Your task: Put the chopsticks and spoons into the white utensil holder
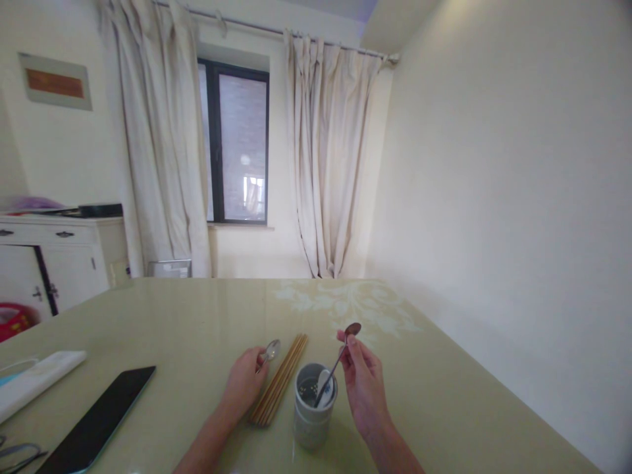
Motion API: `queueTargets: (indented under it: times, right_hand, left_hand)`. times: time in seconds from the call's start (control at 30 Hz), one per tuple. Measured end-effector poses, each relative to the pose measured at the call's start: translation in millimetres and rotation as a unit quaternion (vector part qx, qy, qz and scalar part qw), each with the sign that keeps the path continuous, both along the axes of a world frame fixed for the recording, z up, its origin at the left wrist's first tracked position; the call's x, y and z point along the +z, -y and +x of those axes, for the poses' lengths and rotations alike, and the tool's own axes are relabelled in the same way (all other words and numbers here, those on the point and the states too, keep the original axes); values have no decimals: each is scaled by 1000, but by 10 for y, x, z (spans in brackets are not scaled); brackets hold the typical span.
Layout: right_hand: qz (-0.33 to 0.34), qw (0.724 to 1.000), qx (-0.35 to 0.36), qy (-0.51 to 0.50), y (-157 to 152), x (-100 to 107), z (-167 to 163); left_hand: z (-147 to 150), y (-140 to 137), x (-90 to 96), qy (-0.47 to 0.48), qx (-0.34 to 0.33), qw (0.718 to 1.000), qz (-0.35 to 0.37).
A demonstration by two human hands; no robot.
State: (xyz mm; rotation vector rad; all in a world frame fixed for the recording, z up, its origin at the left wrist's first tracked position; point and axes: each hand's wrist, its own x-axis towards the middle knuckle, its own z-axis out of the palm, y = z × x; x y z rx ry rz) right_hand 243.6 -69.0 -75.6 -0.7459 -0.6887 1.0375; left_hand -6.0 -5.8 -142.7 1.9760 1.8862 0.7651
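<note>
Right hand [364,388]'s the closer one, fingers pinching a dark long-handled metal spoon [333,370] below its bowl, handle slanting down-left into the round grey cup [312,429], while the left hand [244,383] grips a shiny silver metal spoon [272,349] beyond the brown wooden chopsticks [280,382].

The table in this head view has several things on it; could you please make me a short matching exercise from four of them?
1. Cup
2. Silver spoon
3. Chopsticks
4. Dark spoon

A. In the right hand, handle down in the cup
B. Lying between left hand and cup
C. Grey, with a white spoon inside
D. In the left hand

Pairs: 1-C, 2-D, 3-B, 4-A
</note>
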Motion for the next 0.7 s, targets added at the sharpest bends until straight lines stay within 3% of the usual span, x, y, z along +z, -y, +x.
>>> queueTargets:
  times: [0.2,0.3,0.37,0.53,0.6,0.7]
  right_hand:
    - [43,996,-65,-32,-20,269,88]
    - [74,994,-84,-10,-52,465,104]
    - [89,992,-81,28,-67,592,83]
    - [117,975,-15,187,-53,850,-101]
    - [129,965,25,228,-36,931,-208]
    - [151,951,72,260,-30,1029,-334]
  left_hand:
    - [-22,30,-39,-34,-15,999,13]
    - [-40,49,-12,-7,-10,999,31]
    - [-41,91,97,40,3,996,80]
    - [114,356,752,193,15,946,259]
    - [255,484,1067,233,-37,936,260]
    - [479,607,1449,260,-157,930,206]
